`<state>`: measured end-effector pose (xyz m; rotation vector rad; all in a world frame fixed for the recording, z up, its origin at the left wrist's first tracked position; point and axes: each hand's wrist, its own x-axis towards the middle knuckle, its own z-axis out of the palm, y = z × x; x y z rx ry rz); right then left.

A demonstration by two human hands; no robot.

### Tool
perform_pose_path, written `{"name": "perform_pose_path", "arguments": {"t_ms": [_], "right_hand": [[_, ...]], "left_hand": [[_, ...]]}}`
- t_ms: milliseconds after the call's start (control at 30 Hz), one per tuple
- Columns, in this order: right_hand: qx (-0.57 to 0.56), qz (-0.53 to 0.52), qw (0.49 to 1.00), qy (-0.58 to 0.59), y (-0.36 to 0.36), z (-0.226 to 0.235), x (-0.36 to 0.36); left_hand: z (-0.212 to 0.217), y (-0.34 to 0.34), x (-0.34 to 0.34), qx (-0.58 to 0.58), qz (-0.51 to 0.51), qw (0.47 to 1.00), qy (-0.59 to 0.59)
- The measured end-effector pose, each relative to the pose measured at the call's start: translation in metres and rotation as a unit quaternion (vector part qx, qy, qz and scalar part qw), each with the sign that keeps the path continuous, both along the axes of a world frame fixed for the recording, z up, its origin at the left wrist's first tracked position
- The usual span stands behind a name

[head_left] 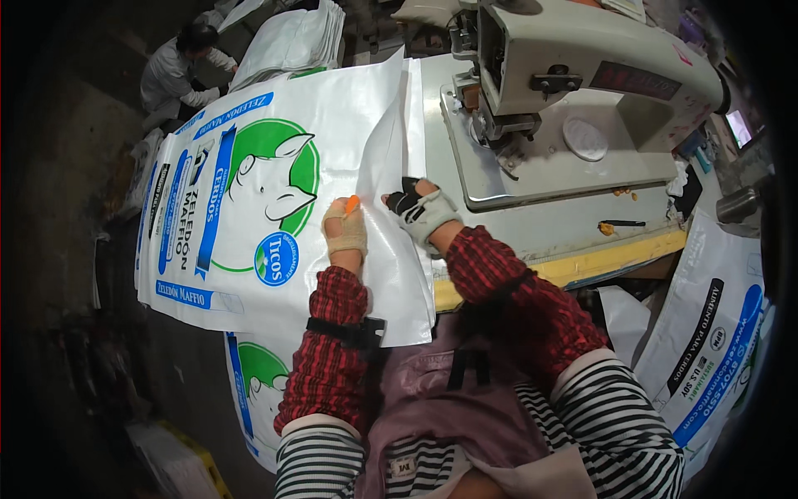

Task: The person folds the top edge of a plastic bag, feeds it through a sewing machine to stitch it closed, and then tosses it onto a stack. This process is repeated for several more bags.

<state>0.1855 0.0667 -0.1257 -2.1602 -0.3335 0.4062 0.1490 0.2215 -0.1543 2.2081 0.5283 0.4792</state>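
A large white printed sack with a green circle and a pig's head lies before me, over the left part of the sewing table. My left hand, in a beige fingerless glove with an orange cover on the thumb, is closed on its upper layer near the open right side. That layer bulges up in a fold between my hands. Close by on the right, my right hand, in a white glove with black finger covers, has its fingers bent at the sack's edge. Its fingertips are partly hidden.
An industrial sewing machine stands at the right on its metal bed. Yellow edging runs along the table's front. Stacked white sacks lie at the back; another printed sack hangs at right. A person sits far left.
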Motion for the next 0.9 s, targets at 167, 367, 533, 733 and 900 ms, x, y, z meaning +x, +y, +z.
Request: {"name": "perform_pose_path", "arguments": {"t_ms": [167, 367, 533, 733, 900], "right_hand": [[0.016, -0.013, 0.988, -0.156, -0.030, -0.035, -0.044], [0.132, -0.042, 0.988, 0.065, -0.093, -0.007, -0.121], [0.640, -0.189, 0.696, 0.267, -0.062, -0.019, -0.068], [0.303, -0.127, 0.928, -0.174, -0.038, 0.043, -0.059], [0.151, 0.018, 0.950, -0.272, -0.057, 0.073, -0.110]], "left_hand": [[0.026, 0.087, -0.008, -0.064, 0.095, 0.991, -0.066], [0.132, 0.025, -0.106, 0.111, 0.010, 0.989, -0.096], [0.160, 0.039, -0.168, 0.321, -0.041, 0.939, -0.116], [0.257, 0.047, -0.165, 0.521, -0.039, 0.844, -0.118], [0.211, -0.040, -0.095, 0.458, -0.304, 0.830, -0.102]]}}
